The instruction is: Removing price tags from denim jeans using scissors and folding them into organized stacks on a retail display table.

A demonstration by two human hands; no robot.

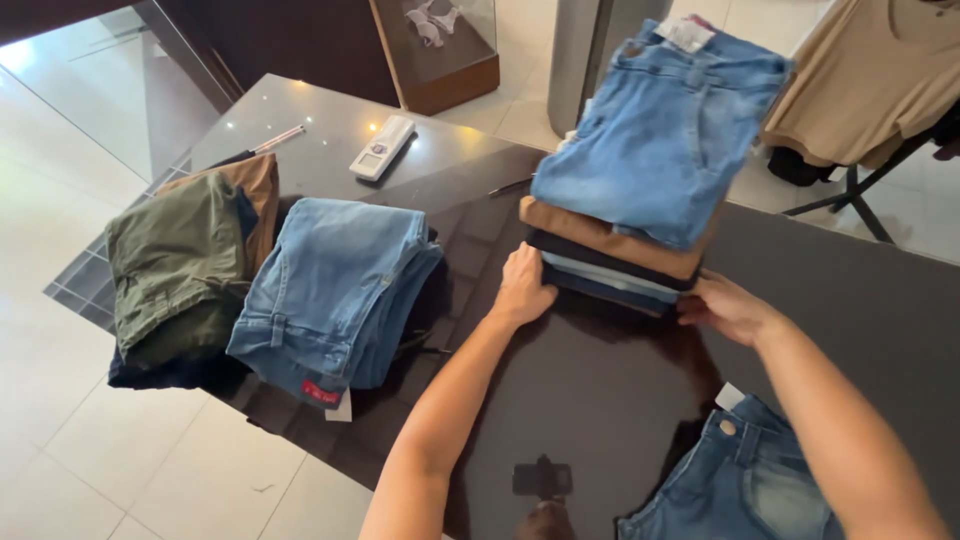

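Left hand [522,288] pressed flat against near left side of stack [640,190], fingers together, nothing enclosed. Right hand [728,307] set against near right corner of same stack, fingers curled toward lowest layers; fingertips hidden under the cloth, so extent of grip there cannot be told. Stack resting at middle of dark glossy tabletop [600,390]: light blue jeans on top, tan and dark folds beneath, exact count of layers unclear. Far edge of stack overhanging tabletop rim, underside hidden. Second jeans [335,290] folded to the left, apart from left hand. Green pile [180,270] beyond, lowest dark layer barely visible. Further denim [740,485] cut off at bottom edge. Remote [382,147] lying at far end.
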